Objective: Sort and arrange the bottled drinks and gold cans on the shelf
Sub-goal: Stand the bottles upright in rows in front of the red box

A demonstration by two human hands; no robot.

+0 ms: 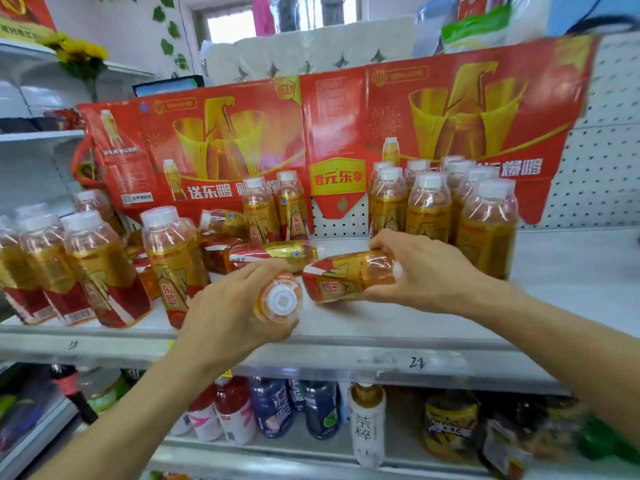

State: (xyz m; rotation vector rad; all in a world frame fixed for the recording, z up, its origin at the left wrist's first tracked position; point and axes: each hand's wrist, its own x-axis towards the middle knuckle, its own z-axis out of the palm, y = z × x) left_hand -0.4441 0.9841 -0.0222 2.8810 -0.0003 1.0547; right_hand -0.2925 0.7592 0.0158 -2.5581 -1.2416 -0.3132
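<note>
At frame centre I hold two bottled drinks just above the white shelf (433, 327). My left hand (228, 313) wraps its grip around one bottle (278, 299), cap toward the camera. My right hand (426, 271) curls its grip around the neck end of a second bottle (346, 277), which lies on its side. A third bottle (273, 254) lies behind them. Upright bottle groups stand at centre right (446, 209) and at left (86, 265). A red display card (332, 126) stands behind.
</note>
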